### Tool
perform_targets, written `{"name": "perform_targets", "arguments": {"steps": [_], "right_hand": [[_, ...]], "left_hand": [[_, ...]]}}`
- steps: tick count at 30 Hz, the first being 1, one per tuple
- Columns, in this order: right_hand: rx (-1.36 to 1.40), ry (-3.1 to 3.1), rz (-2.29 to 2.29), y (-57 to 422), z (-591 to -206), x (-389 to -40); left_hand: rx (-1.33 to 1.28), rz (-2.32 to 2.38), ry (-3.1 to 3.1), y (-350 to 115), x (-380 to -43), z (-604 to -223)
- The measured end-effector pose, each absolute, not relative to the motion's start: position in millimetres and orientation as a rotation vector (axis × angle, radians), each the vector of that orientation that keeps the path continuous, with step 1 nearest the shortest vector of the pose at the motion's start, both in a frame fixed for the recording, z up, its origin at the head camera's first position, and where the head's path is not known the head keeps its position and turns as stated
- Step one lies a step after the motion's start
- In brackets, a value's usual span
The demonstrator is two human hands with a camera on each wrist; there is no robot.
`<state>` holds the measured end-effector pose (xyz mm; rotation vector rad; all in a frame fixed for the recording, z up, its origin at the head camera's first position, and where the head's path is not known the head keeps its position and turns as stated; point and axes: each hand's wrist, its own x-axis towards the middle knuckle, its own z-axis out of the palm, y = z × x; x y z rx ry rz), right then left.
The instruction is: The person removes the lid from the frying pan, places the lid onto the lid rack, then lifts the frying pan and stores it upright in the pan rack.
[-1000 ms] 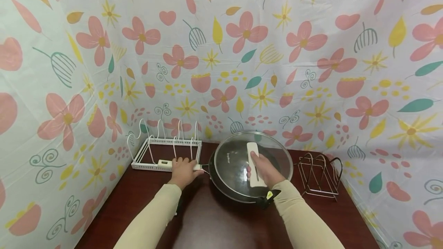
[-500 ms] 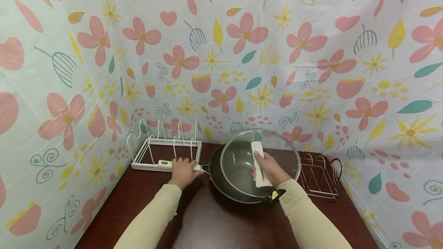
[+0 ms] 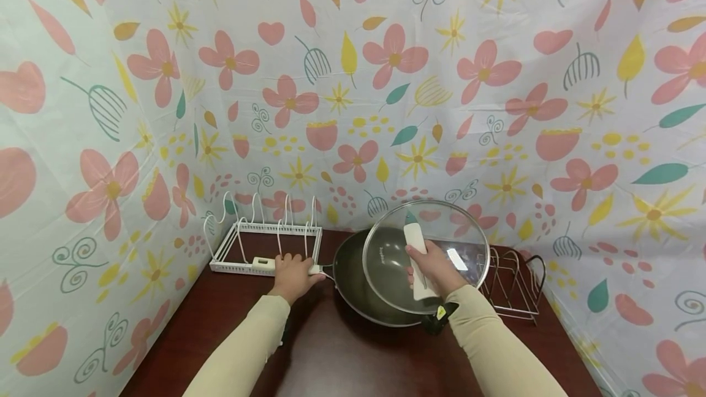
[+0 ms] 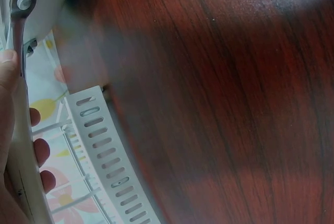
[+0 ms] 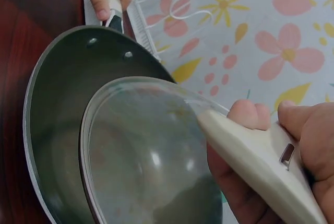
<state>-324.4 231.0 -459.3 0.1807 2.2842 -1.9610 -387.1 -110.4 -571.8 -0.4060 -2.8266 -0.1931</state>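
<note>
A deep dark green frying pan (image 3: 350, 274) stands on the table, its cream handle (image 3: 263, 263) pointing left. My left hand (image 3: 292, 276) grips that handle; in the left wrist view its fingers (image 4: 43, 153) curl round the cream grip. My right hand (image 3: 434, 268) holds the glass lid (image 3: 386, 244) by its long cream handle (image 3: 416, 244), fingers wrapped round it in the right wrist view. The lid is tilted above the pan's right part, its left rim over the pan's inside (image 5: 62, 109). The left part of the pan lies uncovered, and I see nothing in it.
A white wire rack (image 3: 231, 267) stands behind and left of the left hand, below the pan handle. A dark metal wire rack (image 3: 518, 311) stands at the right, partly behind the lid. Floral cloth (image 3: 353, 78) hangs behind the dark red table (image 3: 342, 366).
My right hand has lifted the lid off the pan and moved it right, tilting it and uncovering the pan's left part. My left hand has kept its grip on the pan handle.
</note>
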Motion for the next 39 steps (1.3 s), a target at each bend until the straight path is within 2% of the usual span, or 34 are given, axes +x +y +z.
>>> {"name": "perform_targets", "arguments": {"steps": [39], "right_hand": [[0.139, 2.719, -1.489, 247.3, -428.0, -315.9]], "left_hand": [[-0.395, -0.182, -2.856, -108.5, -382.3, -565.6]]}}
